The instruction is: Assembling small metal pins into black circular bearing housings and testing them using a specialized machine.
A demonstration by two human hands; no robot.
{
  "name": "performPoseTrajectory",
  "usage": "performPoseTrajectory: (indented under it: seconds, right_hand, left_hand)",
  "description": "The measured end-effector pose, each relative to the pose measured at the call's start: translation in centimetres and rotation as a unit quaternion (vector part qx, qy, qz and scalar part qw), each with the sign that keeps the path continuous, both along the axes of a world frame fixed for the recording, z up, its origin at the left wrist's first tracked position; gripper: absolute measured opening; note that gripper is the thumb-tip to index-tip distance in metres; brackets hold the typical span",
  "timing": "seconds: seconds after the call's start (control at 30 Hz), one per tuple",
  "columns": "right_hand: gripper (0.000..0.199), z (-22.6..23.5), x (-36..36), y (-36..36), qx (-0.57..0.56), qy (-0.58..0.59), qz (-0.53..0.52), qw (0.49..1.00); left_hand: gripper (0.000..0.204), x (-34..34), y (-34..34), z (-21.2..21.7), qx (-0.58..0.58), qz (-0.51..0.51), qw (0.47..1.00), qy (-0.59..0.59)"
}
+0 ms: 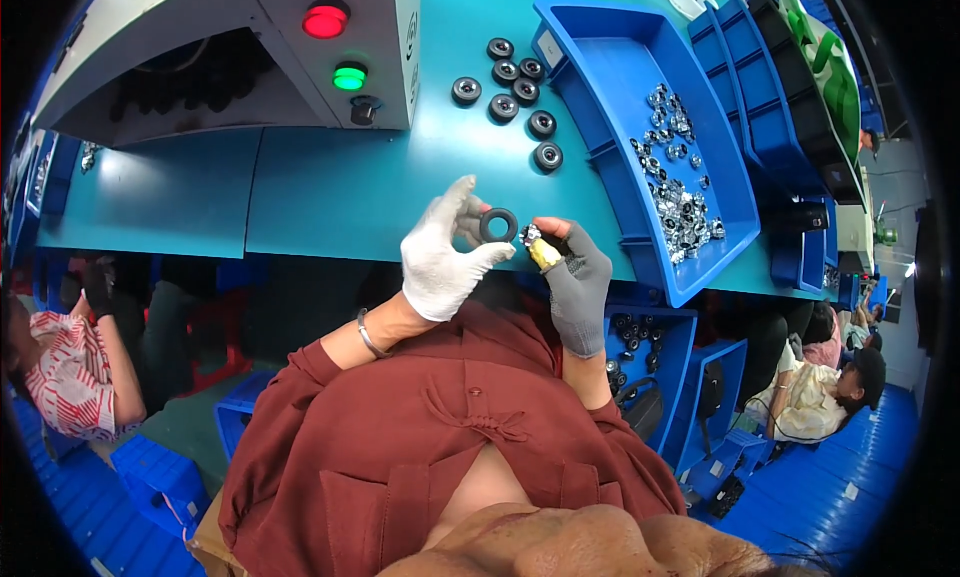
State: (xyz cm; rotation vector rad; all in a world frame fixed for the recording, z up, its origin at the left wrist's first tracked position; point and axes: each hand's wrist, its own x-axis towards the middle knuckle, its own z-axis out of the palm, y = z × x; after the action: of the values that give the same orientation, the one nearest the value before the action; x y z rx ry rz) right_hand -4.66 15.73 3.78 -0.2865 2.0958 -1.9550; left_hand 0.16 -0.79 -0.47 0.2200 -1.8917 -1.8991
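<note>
My left hand [438, 257], in a white glove, pinches a small black rubber tyre [497, 226] by its edge, hole facing up. Close beside it, my right hand [580, 282], in a grey glove with bare or covered fingertips, grips a small chrome wheel hub [530, 235]. Yellow material wraps one finger of that hand. Tyre and hub are a short gap apart, above the table's near edge. Further off on the teal table [340, 192], several wheels with black tyres [525, 92] lie in a loose group.
A blue tray [650, 247] of loose chrome hubs [685, 217] stands at the right. At upper left is a white machine [380, 37] with red and green lights. Below the table, a blue bin [665, 327] contains black wheels. Other people sit at both sides.
</note>
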Motion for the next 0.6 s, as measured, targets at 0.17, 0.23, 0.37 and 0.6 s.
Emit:
performPoseTrajectory:
  seconds: [0.17, 0.23, 0.37, 0.6]
  right_hand:
    - [0.029, -0.8, 0.1, -0.3, -0.03, -0.055, 0.007, 0.998]
    - [0.031, -1.3, 0.2, -0.4, -0.086, -0.098, 0.024, 0.991]
    - [0.032, -1.2, 0.4, -0.9, -0.167, -0.183, 0.037, 0.968]
    - [0.031, -0.6, 0.3, -0.7, -0.331, -0.238, 0.05, 0.912]
  left_hand:
    - [0.086, 0.0, -0.2, 0.8, -0.053, -0.002, 0.998, -0.03]
    - [0.085, -0.3, -0.2, 0.6, -0.069, 0.0, 0.997, -0.022]
    - [0.083, -0.6, 0.2, 0.8, -0.086, 0.01, 0.996, -0.002]
    - [0.081, -1.8, 1.2, 2.3, -0.084, -0.01, 0.996, -0.002]
